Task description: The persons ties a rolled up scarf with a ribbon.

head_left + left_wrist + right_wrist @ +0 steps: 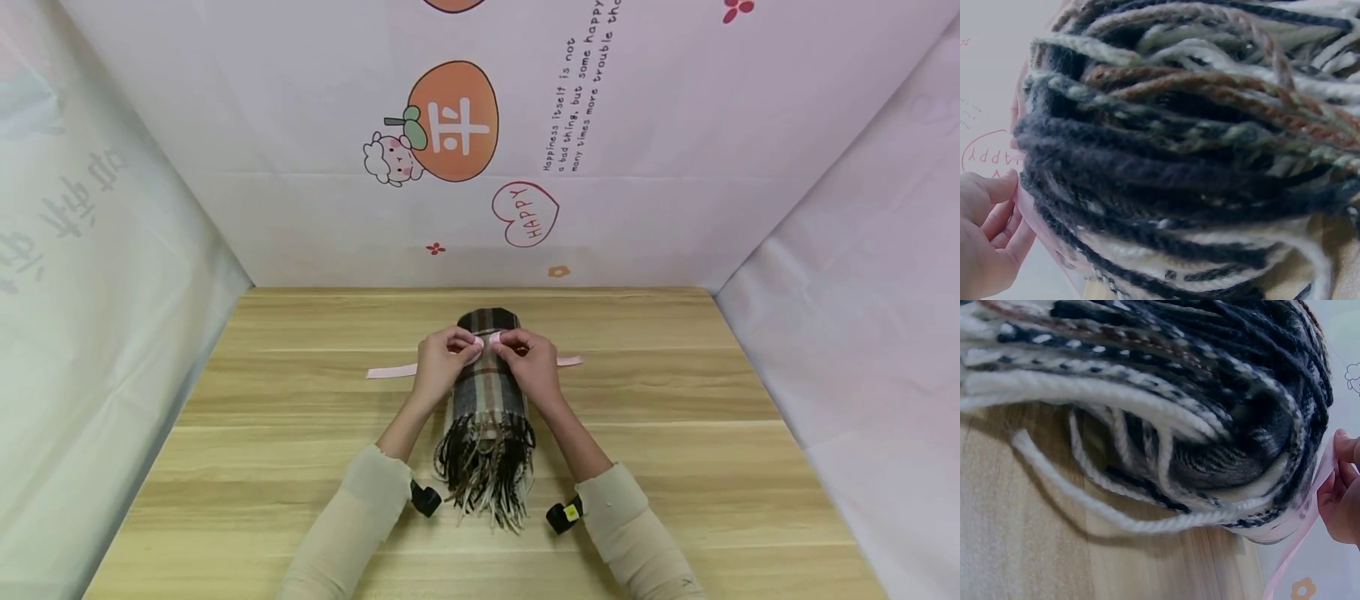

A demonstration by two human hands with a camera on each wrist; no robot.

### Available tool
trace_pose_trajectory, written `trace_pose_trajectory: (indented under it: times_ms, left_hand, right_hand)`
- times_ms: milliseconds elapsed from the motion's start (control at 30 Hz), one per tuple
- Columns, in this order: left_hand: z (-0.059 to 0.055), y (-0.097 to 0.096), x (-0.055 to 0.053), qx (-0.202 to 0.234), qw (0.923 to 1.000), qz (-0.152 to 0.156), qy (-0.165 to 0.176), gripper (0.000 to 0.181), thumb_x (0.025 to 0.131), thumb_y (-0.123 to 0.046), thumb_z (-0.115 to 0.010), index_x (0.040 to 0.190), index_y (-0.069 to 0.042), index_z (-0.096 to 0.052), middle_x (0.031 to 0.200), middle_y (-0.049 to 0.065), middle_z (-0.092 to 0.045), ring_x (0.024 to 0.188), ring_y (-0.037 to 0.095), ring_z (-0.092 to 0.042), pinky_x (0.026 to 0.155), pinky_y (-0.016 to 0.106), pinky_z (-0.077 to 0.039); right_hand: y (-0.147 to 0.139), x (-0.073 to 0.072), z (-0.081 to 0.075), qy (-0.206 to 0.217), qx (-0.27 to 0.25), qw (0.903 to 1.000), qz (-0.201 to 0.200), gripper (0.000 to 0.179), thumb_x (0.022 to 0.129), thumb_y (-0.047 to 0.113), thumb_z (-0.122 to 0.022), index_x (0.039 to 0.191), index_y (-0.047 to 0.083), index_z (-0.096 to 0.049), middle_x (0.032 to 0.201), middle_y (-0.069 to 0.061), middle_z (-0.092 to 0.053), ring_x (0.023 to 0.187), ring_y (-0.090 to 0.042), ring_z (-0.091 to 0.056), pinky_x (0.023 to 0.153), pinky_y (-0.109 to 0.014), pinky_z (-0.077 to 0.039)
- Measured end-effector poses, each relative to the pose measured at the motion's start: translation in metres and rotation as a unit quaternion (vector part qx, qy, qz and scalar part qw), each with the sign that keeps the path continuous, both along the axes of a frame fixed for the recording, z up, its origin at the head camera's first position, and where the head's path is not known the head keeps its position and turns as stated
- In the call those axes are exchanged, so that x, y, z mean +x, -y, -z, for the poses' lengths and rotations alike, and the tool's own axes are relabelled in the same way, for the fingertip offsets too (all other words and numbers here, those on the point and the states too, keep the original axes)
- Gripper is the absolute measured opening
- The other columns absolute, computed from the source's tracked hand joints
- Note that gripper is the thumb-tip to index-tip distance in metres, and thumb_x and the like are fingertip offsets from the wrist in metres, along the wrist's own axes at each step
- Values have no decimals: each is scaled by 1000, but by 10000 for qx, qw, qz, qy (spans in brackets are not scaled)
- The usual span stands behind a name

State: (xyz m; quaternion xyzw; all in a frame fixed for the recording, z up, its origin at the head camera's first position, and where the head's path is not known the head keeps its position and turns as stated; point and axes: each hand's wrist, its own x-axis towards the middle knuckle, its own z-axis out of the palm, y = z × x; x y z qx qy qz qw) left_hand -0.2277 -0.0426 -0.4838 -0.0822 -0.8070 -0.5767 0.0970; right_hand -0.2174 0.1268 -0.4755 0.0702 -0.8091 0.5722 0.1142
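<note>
student: what is being displayed at the middle of the wooden table (300, 467)?

tutor: a plaid scarf (491, 392), rolled into a bundle, is being shown lying lengthwise, with its fringe (487, 467) being spread toward the person.

student: how are the two hands being employed?

tutor: pink ribbon (392, 372) is being pinched above the roll on both sides: one part by the left hand (441, 357), between thumb and fingers, and another by the right hand (534, 365), in a similarly narrow grip. the two pinches are being held near each other over the far half of the roll, a small gap being left between.

student: how far is the work being judged to have gone?

tutor: the rolling is being taken as done, since a compact bundle is being presented. the placing of the ribbon is also being counted as done, as it is being seen against the roll's side in both wrist views. no knot or bow is being shown, so the fastening is being reckoned as left.

student: what is being left uncertain?

tutor: ribbon is also being seen beyond each hand, left and right; how these lengths are being joined beneath the scarf cannot be told.
</note>
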Motion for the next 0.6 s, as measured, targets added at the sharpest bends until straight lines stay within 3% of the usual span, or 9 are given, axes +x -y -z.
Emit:
trace_pose_trajectory:
  times_ms: [333,600]
  left_hand:
    - [1,-2,-1,11,9997,114,-224,10,87,-11,-78,92,-7,-70,79,8,-76,74,16,-72,68,24,-56]
    - [1,-3,-1,-110,9985,334,-419,7,88,-7,-75,93,-6,-70,83,8,-75,75,16,-71,70,25,-57]
  right_hand:
    - [2,0,0,-18,20,9999,-146,12,92,10,-71,100,3,-77,102,-16,-75,88,-26,-70,69,-15,-52]
    - [3,-1,1,-193,60,9996,-192,10,92,10,-71,98,4,-76,99,-14,-75,81,-14,-67,67,-17,-53]
